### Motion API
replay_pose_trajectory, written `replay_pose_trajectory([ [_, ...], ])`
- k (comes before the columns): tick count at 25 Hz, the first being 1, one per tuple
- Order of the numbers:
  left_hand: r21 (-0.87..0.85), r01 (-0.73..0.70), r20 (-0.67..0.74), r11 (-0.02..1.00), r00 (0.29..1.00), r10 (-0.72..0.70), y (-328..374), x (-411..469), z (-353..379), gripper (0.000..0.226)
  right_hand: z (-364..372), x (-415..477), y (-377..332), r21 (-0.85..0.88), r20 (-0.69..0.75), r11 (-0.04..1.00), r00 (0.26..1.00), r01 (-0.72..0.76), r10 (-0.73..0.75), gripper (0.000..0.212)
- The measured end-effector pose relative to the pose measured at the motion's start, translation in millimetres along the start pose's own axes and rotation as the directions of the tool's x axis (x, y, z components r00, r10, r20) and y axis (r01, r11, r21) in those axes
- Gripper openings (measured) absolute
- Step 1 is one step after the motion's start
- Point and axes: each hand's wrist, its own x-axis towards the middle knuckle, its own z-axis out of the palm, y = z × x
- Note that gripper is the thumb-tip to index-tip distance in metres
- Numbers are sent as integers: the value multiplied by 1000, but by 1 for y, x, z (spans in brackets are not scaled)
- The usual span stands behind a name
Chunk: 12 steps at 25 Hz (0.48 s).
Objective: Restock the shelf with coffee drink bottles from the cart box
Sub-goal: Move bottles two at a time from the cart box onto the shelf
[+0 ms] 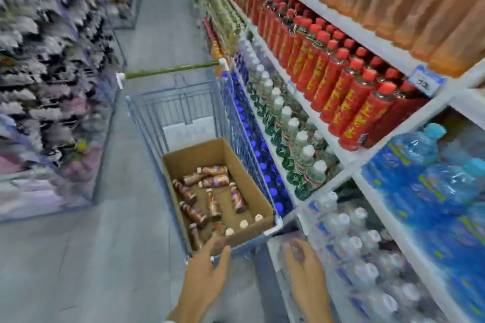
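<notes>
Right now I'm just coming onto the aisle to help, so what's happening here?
A person is restocking from a wire cart parked against the drinks shelf. A cardboard box in the cart holds small brown coffee drink bottles, most lying down, a few upright along the near edge. The left hand reaches over the box's near edge, fingers spread, holding nothing. The right hand hovers open by the lower shelf of clear bottles. No bottle is in hand yet.

Brown-labelled coffee bottles [214,193], tan box [244,173], blue-grey cart [233,113].
</notes>
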Motion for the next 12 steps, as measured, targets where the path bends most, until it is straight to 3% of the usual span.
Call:
replay_pose_trajectory([
  [5,-14,210,-61,978,976,-210,-44,16,-26,22,50,30,-11,-93,160,994,985,-51,66,38],
  [8,-11,303,-74,953,950,-303,-54,38,-27,10,71,51,-10,-146,235,987,967,-67,100,39],
  [12,-74,427,-106,901,895,-433,-60,100,-14,6,95,88,-7,-176,311,980,939,-97,149,37],
])
